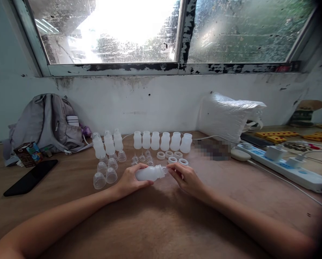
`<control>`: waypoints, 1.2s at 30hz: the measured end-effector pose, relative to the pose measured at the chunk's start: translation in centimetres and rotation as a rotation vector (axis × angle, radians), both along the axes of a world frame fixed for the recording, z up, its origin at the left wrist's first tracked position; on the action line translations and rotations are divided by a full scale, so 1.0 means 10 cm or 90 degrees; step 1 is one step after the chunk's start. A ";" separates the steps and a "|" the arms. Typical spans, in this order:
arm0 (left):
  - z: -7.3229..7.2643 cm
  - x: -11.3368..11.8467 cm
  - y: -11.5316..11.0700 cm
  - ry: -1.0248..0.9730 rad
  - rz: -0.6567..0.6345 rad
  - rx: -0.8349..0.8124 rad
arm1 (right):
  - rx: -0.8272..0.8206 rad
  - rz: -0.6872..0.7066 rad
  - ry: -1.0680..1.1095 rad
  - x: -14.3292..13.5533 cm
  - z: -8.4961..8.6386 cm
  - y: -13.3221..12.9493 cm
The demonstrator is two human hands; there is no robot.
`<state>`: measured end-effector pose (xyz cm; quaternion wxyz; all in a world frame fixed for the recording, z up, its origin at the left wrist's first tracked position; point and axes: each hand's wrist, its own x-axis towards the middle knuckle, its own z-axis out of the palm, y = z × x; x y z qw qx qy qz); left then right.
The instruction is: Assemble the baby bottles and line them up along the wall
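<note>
My left hand is wrapped around a frosted baby bottle that lies tilted on its side, its neck toward the right. At the bottle's mouth, my right hand pinches the tip of a clear teat. Whether the teat is fully seated in the neck I cannot tell. Just behind my hands lie several loose clear teats and several white collar rings. A row of open-topped bottles stands behind them. To the left are several clear dome caps and three capped bottles.
A phone, a small carton and a grey backpack occupy the left. At right are a white plastic bag, a power strip with cables, and yellow pieces. A wall with a window stands behind.
</note>
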<state>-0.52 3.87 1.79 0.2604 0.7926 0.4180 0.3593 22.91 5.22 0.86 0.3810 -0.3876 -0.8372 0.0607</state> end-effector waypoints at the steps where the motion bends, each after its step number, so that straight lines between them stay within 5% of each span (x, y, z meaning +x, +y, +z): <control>1: 0.00 0.00 0.00 0.002 0.001 0.002 | -0.002 0.002 -0.003 0.00 0.00 0.00; 19: -0.07 -0.01 0.00 0.074 -0.015 0.119 | -0.216 0.053 -0.031 -0.08 0.07 -0.07; 26: -0.03 -0.02 -0.02 0.046 -0.017 0.034 | -0.164 0.053 -0.016 -0.09 0.11 -0.10; 32: -0.04 -0.01 -0.05 0.079 -0.029 0.083 | -0.266 0.072 0.024 -0.10 0.10 -0.11; 36: 0.01 -0.01 -0.05 0.053 -0.035 0.019 | -0.243 0.075 0.035 -0.08 0.09 -0.10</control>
